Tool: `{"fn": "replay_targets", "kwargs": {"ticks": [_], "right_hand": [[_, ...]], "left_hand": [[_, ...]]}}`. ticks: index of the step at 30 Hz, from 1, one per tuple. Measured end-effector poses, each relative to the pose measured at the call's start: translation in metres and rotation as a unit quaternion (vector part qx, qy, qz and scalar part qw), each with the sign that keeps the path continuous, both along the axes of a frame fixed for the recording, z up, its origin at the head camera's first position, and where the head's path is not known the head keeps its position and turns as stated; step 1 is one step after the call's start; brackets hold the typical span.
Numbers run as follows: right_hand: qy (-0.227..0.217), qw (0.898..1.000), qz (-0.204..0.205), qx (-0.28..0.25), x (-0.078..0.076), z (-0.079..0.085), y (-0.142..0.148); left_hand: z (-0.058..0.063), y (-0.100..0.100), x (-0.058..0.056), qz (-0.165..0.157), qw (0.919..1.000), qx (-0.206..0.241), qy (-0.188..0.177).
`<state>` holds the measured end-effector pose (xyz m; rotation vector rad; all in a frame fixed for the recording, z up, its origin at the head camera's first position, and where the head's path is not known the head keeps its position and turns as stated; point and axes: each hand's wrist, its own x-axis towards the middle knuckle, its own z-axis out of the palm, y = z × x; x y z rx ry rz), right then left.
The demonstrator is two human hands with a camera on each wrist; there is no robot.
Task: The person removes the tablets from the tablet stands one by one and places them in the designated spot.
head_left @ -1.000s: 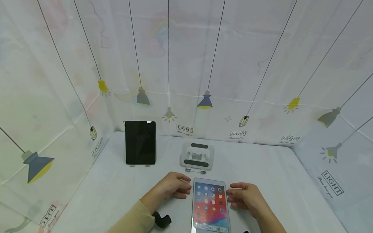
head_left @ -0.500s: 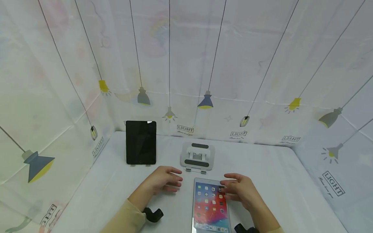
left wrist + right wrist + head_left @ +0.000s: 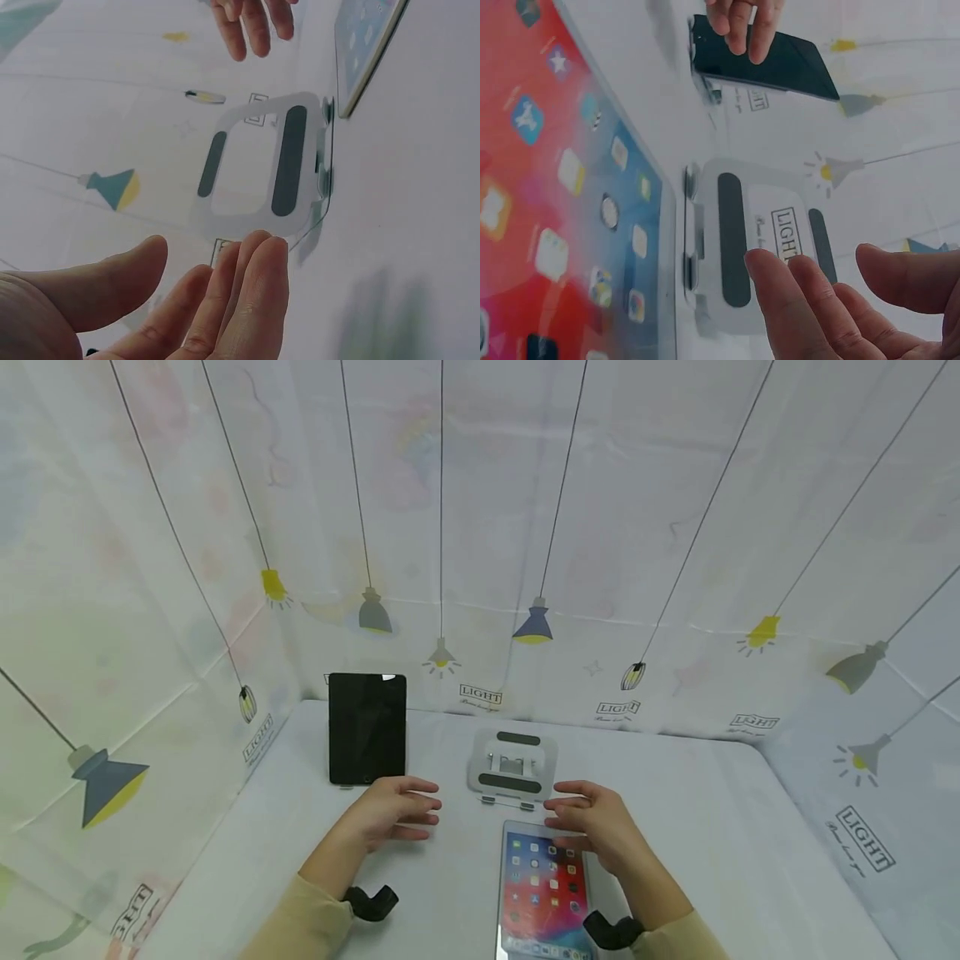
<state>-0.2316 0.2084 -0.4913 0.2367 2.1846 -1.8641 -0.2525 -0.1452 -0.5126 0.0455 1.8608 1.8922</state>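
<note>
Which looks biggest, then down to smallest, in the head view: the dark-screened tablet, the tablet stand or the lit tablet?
1. Lit tablet, helped by lying nearest
2. Dark-screened tablet
3. Tablet stand

Backdrop: pale creased sheeting (image 3: 480, 485), behind the table and along both sides.
Table cover: white cloth (image 3: 750, 860).
Blue lamps: one printed shade (image 3: 533, 625) at the back, a larger-looking one (image 3: 111, 787) on the left, yellow underneath.
Yellow bulbs: two prints, left (image 3: 273, 584) and right (image 3: 763, 632), on thin dark cords.
Lettering: boxed "LIGHT" (image 3: 481, 695), repeated.
Pastel patch: possibly a rainbow (image 3: 420, 439), too faint to be sure.
</note>
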Motion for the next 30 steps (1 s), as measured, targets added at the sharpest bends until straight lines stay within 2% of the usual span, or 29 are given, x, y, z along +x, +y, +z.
{"fn": "replay_targets", "kwargs": {"ticks": [7, 13, 23, 30], "right_hand": [[-0.001, 0.999, 0.022, -0.025, -0.013, 0.004, -0.017], [0.001, 0.998, 0.045, -0.043, -0.024, 0.006, -0.032], [0.018, 0.995, 0.067, -0.069, -0.040, 0.011, -0.057], [0.020, 0.994, 0.080, -0.069, -0.050, 0.012, -0.072]], "left_hand": [[0.000, -0.017, 0.002, 0.025, 0.9997, 0.000, -0.003], [0.005, -0.033, 0.001, 0.054, 0.9985, -0.010, 0.003], [0.009, -0.061, -0.007, 0.101, 0.9944, -0.027, 0.013], [0.012, -0.080, -0.010, 0.105, 0.9945, -0.009, 0.003]]}}
